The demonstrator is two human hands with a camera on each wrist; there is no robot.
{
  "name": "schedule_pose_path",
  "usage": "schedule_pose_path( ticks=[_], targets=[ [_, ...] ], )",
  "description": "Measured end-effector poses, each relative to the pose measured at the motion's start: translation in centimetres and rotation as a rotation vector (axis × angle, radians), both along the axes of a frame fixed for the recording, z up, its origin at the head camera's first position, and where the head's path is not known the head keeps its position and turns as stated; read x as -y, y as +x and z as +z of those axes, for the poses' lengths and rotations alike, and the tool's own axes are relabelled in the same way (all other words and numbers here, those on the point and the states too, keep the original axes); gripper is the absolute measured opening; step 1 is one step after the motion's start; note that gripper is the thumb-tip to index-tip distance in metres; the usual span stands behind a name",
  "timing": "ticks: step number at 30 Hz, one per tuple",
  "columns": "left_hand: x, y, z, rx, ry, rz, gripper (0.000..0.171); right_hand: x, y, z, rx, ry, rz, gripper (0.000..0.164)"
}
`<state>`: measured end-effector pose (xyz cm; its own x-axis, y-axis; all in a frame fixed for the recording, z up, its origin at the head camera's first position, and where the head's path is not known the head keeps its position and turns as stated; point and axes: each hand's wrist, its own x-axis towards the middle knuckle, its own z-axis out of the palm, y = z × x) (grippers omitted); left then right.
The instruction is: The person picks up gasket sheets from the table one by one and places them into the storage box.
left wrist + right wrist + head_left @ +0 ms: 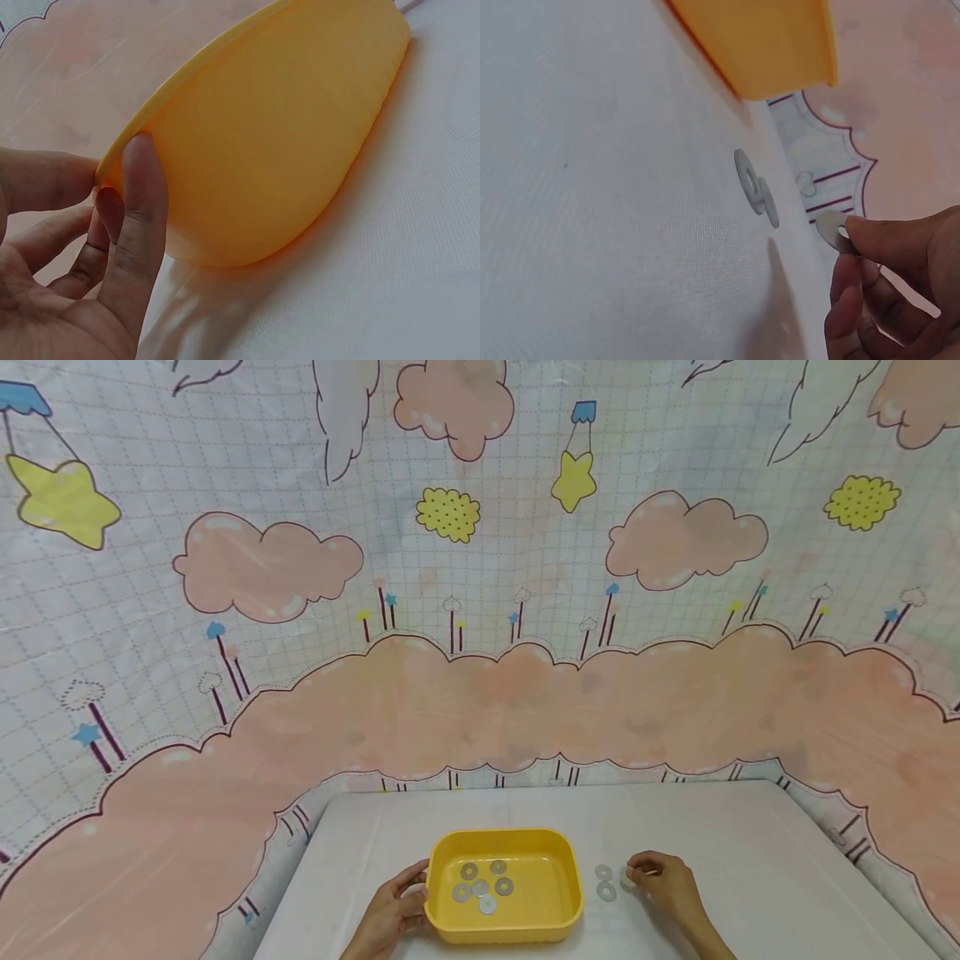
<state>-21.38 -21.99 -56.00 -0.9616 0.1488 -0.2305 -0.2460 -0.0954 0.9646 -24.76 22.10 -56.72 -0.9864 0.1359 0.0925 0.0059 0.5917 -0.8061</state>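
Note:
My right hand (667,883) pinches a flat grey metal washer (832,229) between thumb and fingers, raised over the white table. Two more washers lie to its left, one (603,872) behind the other (606,892), close together on the tabletop. A yellow plastic basin (543,935) stands left of them. My left hand (393,906) holds the basin's left side, thumb and fingers bent at its rim (139,120). Inside, several washers (480,887) lie flat, mostly in the left half of the basin's floor.
The white table (750,852) carries the basin and the loose washers. Behind it hangs a cloth (525,702) printed with pink clouds and yellow stars, which also runs down along both sides of the table.

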Motion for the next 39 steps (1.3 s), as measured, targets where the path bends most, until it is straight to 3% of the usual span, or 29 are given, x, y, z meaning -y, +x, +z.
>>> schedule_pose_path(
  ticks=[10,23,39],
  targets=[
    [0.1,-0.2,-0.3,-0.004,0.012,-0.013,0.07,0.7,0.0,1.2,0.053,-0.092,-0.02,0.012],
    [0.2,-0.2,-0.3,-0.007,0.011,-0.022,0.07,2.1,-0.3,3.6,0.043,-0.206,0.016,0.015],
    [0.2,-0.1,-0.2,-0.002,0.008,-0.021,0.07,4.7,-0.6,5.3,0.025,-0.343,0.063,0.014]
  ],
)
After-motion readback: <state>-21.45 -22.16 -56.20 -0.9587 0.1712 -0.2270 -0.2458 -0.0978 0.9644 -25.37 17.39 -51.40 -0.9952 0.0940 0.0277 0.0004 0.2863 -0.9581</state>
